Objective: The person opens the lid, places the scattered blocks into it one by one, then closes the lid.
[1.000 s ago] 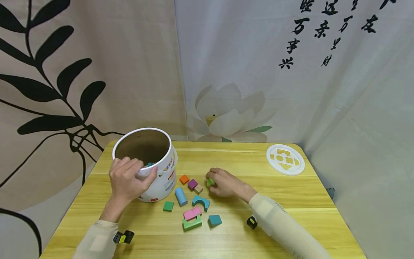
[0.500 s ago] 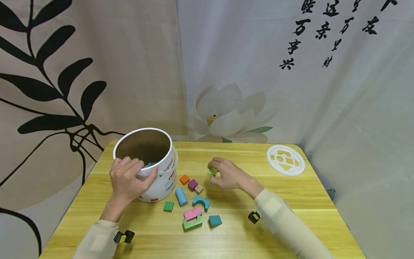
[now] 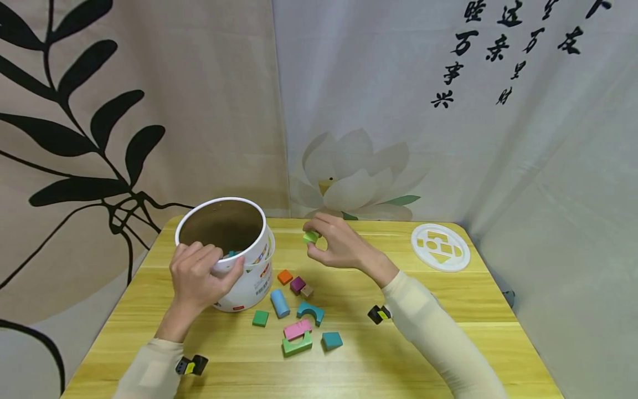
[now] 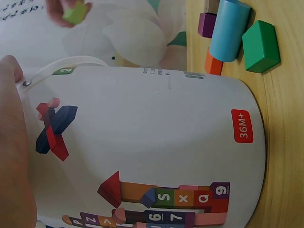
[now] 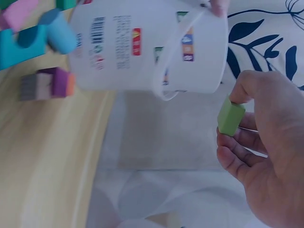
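Note:
A white bucket [image 3: 244, 282] with printed block pictures stands on the left of the table, tilted slightly in view. My left hand [image 3: 196, 277] grips its near rim, thumb over the right side. Deep inside the bucket a bit of a blue block [image 3: 231, 254] shows. My right hand [image 3: 339, 244] is raised above the table, to the right of the bucket, pinching a light green block [image 3: 310, 237] between thumb and fingers. In the right wrist view that green block [image 5: 231, 116] looks like a small solid with flat faces.
Loose blocks lie right of the bucket: an orange block [image 3: 285, 276], a purple block [image 3: 297, 285], a blue cylinder [image 3: 279, 303], a blue arch [image 3: 310, 311], a pink block [image 3: 297, 329] and several others. A white cut-out disc [image 3: 423, 255] lies at the back right.
My right hand has lifted the light green block from the table and carried it up and leftward, nearer the bucket. The left hand stays at the rim.

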